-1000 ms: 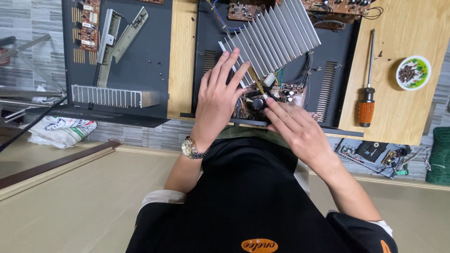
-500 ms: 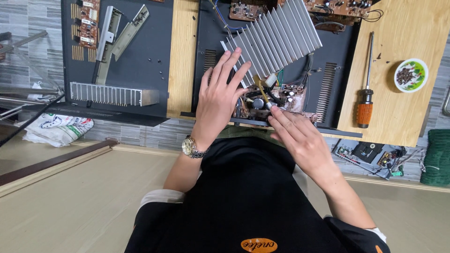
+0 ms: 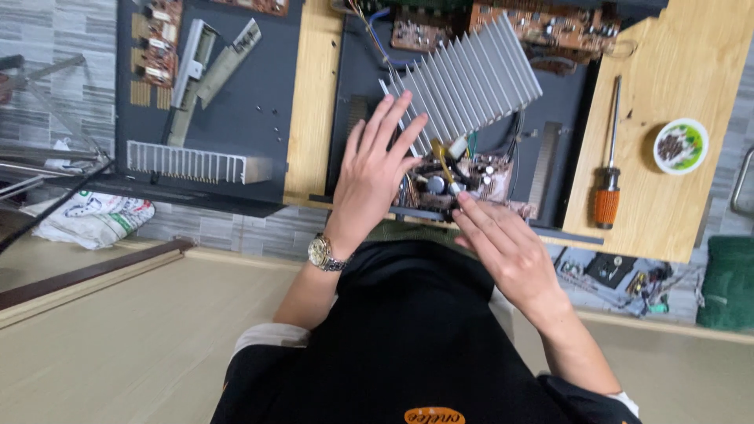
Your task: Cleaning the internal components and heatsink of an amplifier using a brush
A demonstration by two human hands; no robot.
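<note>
Left hand (image 3: 375, 177) lies flat, fingers spread and open, palm down on the near edge of the brown circuit board (image 3: 463, 179), fingertips reaching onto the lower end of the big finned aluminium heatsink (image 3: 463, 82); it grips nothing, looks like bracing only. Wristwatch (image 3: 323, 253) on that wrist. Right hand (image 3: 506, 247) is open too, fingers loosely extended, fingertips touching the board's near edge just beside the dark round capacitors; not closed on anything. Board sits between the two hands, directly ahead of both, inside the opened dark metal chassis (image 3: 569, 169), heatsink tilted above it, wires running off behind. Progress, as a judgement: unit already well stripped, since a cover panel (image 3: 236, 133) lies to the left with a smaller heatsink (image 3: 196, 162) and loose brackets on it, and small screws sit in a white dish (image 3: 680, 146) at right. The board appears still seated and wired, so freeing it seems left. Orange-handled screwdriver (image 3: 607, 188) lies untouched on the wooden board (image 3: 683, 71), well apart from the right hand.
</note>
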